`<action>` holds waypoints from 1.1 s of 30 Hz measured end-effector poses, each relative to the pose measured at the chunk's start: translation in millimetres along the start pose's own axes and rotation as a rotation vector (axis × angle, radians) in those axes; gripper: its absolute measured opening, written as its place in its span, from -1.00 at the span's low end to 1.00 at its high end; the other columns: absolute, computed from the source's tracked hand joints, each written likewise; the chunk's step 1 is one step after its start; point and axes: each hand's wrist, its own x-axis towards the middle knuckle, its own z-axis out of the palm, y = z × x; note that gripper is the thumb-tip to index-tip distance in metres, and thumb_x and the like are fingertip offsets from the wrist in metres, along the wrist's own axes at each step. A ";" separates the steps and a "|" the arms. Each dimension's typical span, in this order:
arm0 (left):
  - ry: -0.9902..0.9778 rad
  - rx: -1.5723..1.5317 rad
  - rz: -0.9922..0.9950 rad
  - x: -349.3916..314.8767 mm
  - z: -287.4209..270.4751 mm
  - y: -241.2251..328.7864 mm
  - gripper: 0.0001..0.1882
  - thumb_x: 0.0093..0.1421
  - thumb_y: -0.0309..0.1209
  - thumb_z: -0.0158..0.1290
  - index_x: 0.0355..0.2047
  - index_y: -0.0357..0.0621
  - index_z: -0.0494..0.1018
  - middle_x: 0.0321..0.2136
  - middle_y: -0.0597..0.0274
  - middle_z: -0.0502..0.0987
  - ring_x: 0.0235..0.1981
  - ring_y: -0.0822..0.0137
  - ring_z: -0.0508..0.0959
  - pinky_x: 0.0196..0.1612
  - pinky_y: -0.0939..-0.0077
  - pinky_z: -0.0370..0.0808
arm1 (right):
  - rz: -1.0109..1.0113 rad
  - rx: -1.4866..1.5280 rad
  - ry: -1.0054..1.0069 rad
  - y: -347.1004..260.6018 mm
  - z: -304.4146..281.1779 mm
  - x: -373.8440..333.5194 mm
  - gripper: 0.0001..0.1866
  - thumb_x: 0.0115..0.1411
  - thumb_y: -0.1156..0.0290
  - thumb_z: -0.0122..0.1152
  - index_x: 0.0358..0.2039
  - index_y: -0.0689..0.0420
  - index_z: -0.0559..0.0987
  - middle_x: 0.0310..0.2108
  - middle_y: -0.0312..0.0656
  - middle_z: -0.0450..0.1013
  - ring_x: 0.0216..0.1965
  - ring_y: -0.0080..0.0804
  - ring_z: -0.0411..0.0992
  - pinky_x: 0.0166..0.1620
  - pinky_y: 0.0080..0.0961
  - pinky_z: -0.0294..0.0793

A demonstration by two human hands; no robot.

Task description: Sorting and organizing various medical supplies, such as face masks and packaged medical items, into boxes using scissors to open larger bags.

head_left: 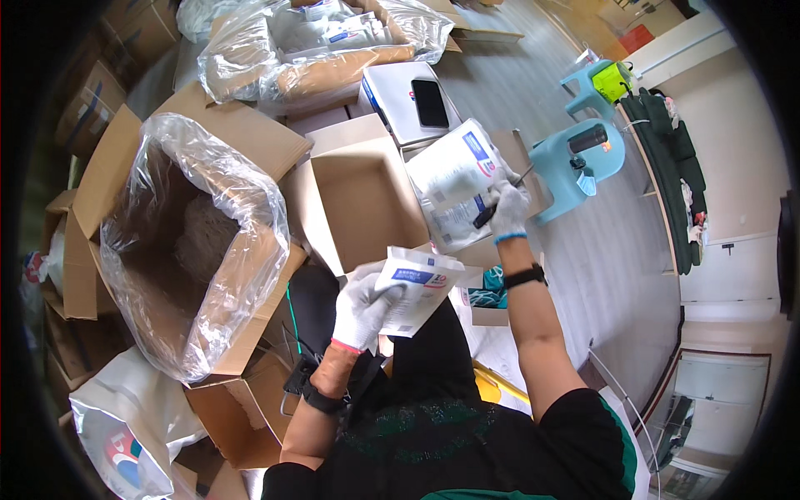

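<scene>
White and soft-looking, a packet (422, 293) with a blue printed band sits above our lap, tilted, its near side gripped between the thumb and fingers of our gloved left hand (365, 310). Our gloved right hand (507, 210) is closed around a black tool (482, 218) — a thin dark rod sticks out past the knuckles — right beside the edge of an upper packet (450, 167), which overlaps a lower packet (458, 223); whether the fingers touch either, we cannot tell. Just left of these we see an open carton (360, 179), and behind them a white box (390, 90) bearing a phone (430, 103). Farther left stands a large box lined with clear plastic (250, 287); to the right, near the packets, a light-blue stool (552, 179) carries a dark cylinder (588, 138).
</scene>
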 end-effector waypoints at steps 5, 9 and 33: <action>0.146 0.333 0.423 5.2 -19.1 43.1 -0.69 0.03 -0.50 0.29 -0.16 -0.03 0.68 0.33 -0.17 0.23 0.40 -0.06 0.14 0.37 0.18 0.11 | -0.083 0.017 -0.259 -28.8 -8.8 -94.1 -0.90 0.29 0.42 0.26 -0.33 0.14 0.52 -0.63 -0.41 0.36 -0.74 -0.70 0.20 -0.67 -0.70 0.21; 0.228 0.507 0.696 0.8 -24.5 60.4 -0.69 -0.18 -0.45 0.35 -0.32 0.00 0.69 0.15 -0.07 0.46 0.15 -0.15 0.45 0.17 0.15 0.41 | 0.020 0.046 -0.513 -25.4 0.4 -168.0 -0.85 0.27 0.37 0.28 -0.23 0.13 0.55 -0.37 -0.30 0.57 -0.42 -0.60 0.51 -0.32 -0.63 0.51; 0.126 1.256 0.534 -128.0 -76.1 25.3 -0.94 0.00 -0.40 0.06 -0.54 -0.08 0.46 -0.43 0.18 0.37 -0.35 0.20 0.46 -0.32 0.26 0.36 | -0.961 -1.207 -1.106 -22.4 54.8 -284.7 -0.77 -0.12 0.43 0.42 -0.37 0.11 0.64 -0.21 -0.09 0.55 -0.20 -0.16 0.56 -0.19 -0.37 0.58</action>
